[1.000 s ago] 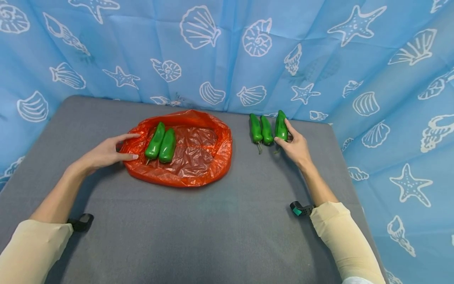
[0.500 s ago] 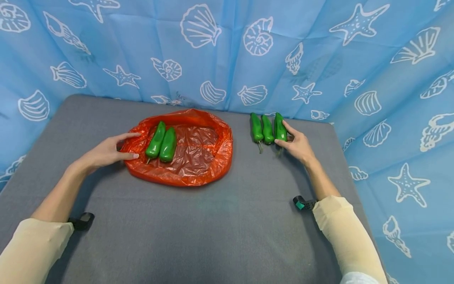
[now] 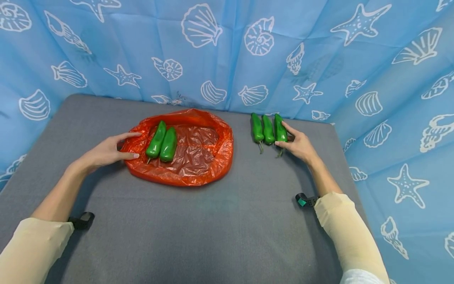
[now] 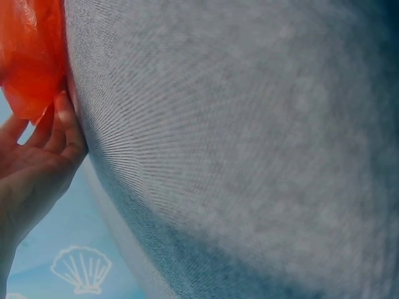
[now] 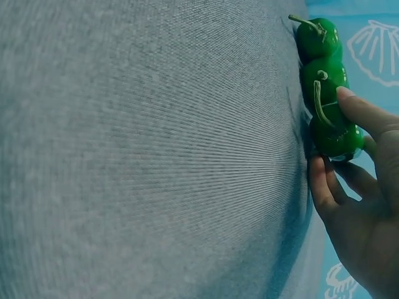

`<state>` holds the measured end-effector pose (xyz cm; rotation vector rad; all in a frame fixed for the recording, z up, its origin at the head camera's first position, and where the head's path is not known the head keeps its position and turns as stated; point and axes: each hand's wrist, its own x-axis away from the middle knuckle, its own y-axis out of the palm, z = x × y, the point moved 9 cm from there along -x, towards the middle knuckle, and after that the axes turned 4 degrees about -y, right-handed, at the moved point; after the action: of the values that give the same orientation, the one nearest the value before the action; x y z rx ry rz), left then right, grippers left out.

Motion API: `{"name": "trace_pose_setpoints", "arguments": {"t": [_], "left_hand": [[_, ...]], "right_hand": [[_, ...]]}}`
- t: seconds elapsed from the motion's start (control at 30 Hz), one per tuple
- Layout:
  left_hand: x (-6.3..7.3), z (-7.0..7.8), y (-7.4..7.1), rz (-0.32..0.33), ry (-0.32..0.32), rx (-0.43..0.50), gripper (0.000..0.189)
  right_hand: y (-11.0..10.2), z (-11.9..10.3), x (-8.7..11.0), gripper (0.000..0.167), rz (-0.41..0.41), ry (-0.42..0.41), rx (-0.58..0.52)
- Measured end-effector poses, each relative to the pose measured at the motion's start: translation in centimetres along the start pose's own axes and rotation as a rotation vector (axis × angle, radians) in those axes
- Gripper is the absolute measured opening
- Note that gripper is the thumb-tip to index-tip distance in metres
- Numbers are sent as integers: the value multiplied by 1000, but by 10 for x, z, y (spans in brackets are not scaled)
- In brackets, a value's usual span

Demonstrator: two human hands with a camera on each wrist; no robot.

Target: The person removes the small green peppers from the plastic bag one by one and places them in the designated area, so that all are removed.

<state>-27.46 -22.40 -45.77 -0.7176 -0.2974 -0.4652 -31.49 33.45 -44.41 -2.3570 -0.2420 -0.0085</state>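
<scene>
At the left end of the red plastic bag [image 3: 216, 173], my left hand [image 3: 106, 154] holds the rolled rim, thumb and forefinger reaching over it. In the left wrist view, its other fingers [image 4: 57, 128] are against the bag's outer side. Inside the bag lie two green peppers [image 3: 168, 145] side by side. On the right, three more green peppers form a row near the table's back edge. My right hand [image 3: 297, 145] grips the rightmost pepper [image 3: 280, 129] between thumb and fingers. In the right wrist view, that pepper's stem [image 5: 319, 103] points toward the camera, its neighbours lined up beyond.
Under everything is a grey cloth-covered table [image 3: 198, 232]. A blue curtain [image 3: 227, 51] printed with white shells and starfish hangs along its back and right sides. A black strap device [image 3: 83, 221] is on the left wrist, and another [image 3: 306, 200] on the right.
My right hand has shifted the rightmost pepper slightly left, up beside the middle one in the row. The left hand and the bag have stayed in place.
</scene>
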Motion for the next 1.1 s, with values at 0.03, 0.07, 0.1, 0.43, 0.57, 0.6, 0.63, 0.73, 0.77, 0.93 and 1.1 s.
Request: {"name": "trace_pose_setpoints", "arguments": {"t": [0.03, 0.07, 0.1, 0.43, 0.57, 0.6, 0.63, 0.73, 0.77, 0.93, 1.1], "left_hand": [[0, 0, 0, 0, 1, 0, 84], [0, 1, 0, -3, 2, 0, 84], [0, 1, 0, -4, 3, 2, 84], [1, 2, 1, -8, 9, 2, 84], [1, 1, 0, -5, 1, 0, 84], [1, 1, 0, -5, 1, -2, 85], [1, 1, 0, -5, 1, 1, 84], [3, 0, 0, -6, 4, 7, 84], [3, -1, 1, -8, 5, 7, 83], [4, -2, 1, -10, 6, 12, 83], [3, 0, 1, -10, 19, 9, 84]], "right_hand": [[0, 0, 0, 80, 0, -2, 2], [0, 0, -1, 80, 0, -4, 3], [0, 0, -1, 81, -1, -8, 6], [0, 0, -2, 84, 3, -37, 10], [2, 2, -2, 83, 13, -38, -12], [3, 2, -1, 83, 16, -38, -17], [3, 3, -1, 83, 20, -38, -25], [3, 3, 0, 84, 32, -36, -49], [3, 3, 0, 84, 35, -37, -50], [2, 2, 0, 82, 40, -42, -30], [1, 2, 1, 80, 36, -50, -16]]}}
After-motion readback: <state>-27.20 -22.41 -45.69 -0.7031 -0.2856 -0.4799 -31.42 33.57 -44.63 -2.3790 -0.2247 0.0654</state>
